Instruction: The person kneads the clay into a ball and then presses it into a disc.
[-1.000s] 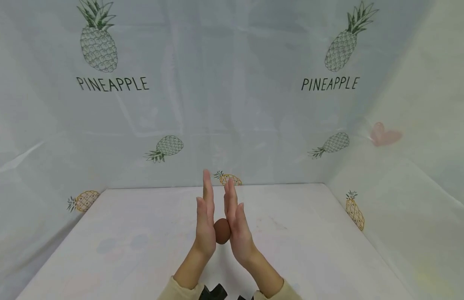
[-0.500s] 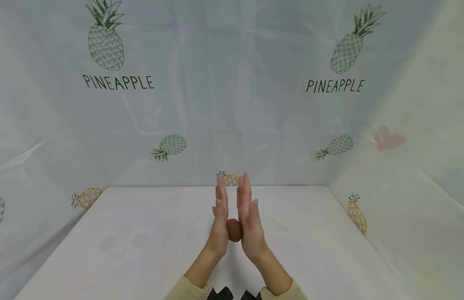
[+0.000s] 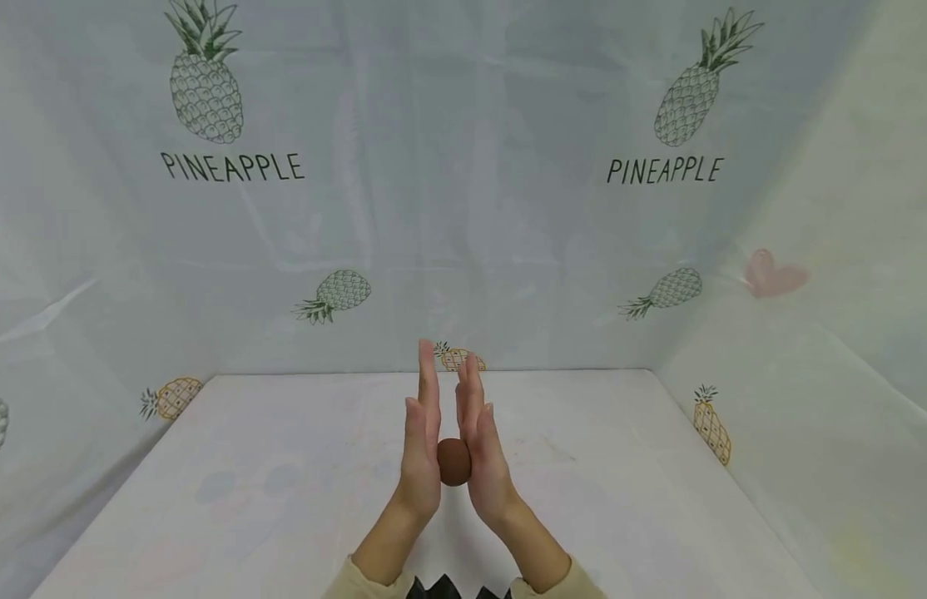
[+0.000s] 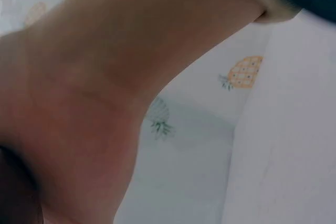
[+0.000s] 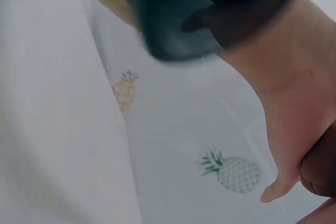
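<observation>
The brown ball (image 3: 453, 461) already looks round, pressed between the flat palms of left hand (image 3: 421, 453) and right hand (image 3: 482, 457) above the table (image 3: 621, 466); setting it down seems left.

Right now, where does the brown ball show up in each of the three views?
Head: the brown ball sits low in the centre, pressed between the flat palms of the left hand and right hand.
Left wrist: a dark brown sliver at the bottom left corner, probably the ball.
Right wrist: at the right edge, low.
Shared landmark: the pineapple-print curtain.
</observation>
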### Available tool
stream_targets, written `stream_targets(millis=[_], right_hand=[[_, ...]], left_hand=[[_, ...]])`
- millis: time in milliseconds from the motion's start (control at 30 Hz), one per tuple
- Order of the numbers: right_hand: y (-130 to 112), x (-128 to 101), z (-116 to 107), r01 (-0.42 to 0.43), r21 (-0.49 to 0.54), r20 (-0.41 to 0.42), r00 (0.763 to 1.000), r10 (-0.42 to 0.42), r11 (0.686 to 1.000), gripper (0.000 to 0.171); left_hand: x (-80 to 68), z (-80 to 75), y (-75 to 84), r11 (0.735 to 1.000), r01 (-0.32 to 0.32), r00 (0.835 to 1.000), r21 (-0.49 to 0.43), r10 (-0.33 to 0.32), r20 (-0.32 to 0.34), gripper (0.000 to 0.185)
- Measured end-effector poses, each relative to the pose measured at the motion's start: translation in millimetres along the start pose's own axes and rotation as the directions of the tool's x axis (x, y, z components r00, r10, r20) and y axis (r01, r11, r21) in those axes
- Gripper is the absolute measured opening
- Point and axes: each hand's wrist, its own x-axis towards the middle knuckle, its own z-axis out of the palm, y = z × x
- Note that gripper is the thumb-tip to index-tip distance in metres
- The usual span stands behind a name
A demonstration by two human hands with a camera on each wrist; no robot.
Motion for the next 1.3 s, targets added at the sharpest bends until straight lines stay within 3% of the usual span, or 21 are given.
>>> stream_targets(millis=[167,300,600,733,867,1133,1300], right_hand=[[-1.2,-3.7,11.7,0.012,-0.021,0.026,1.000,-0.011,1.000,0.061],[-8.5,-5.2,13.1,0.044,-0.037,0.017,0.999,-0.044,0.998,0.063],[-19.8,-2.5,-5.9,0.077,-0.043,-0.048,0.996,-0.079,0.996,0.061],[-20.0,-0.1,-13.9,0.062,-0.060,-0.109,0.992,-0.068,0.996,0.061],[-15.5,2.7,-18.1,0.040,-0.057,-0.136,0.990,-0.048,0.998,0.061],[0.3,3.0,-8.9,0.014,0.002,-0.063,0.998,-0.013,1.000,0.060],[2.9,-0.1,4.3,0.015,0.008,-0.009,1.000,-0.015,1.000,0.061]], left_hand=[[4.5,-11.1,-1.1,0.999,0.000,0.998,0.036,0.002,-0.067,0.065],[7.7,-11.7,-7.7,0.997,0.036,0.997,0.069,-0.031,-0.073,0.063],[3.4,4.3,-23.1,0.994,0.089,0.995,0.070,-0.093,0.049,0.062],[-0.3,11.0,-21.4,0.995,0.098,0.989,0.031,-0.101,0.112,0.059],[-3.5,14.2,-16.0,0.996,0.093,0.987,0.010,-0.094,0.134,0.059],[-4.2,9.8,-9.0,0.998,-0.026,0.997,0.061,0.021,0.077,0.063],[1.0,0.0,-12.3,0.996,-0.009,1.000,0.088,0.011,-0.029,0.068]])
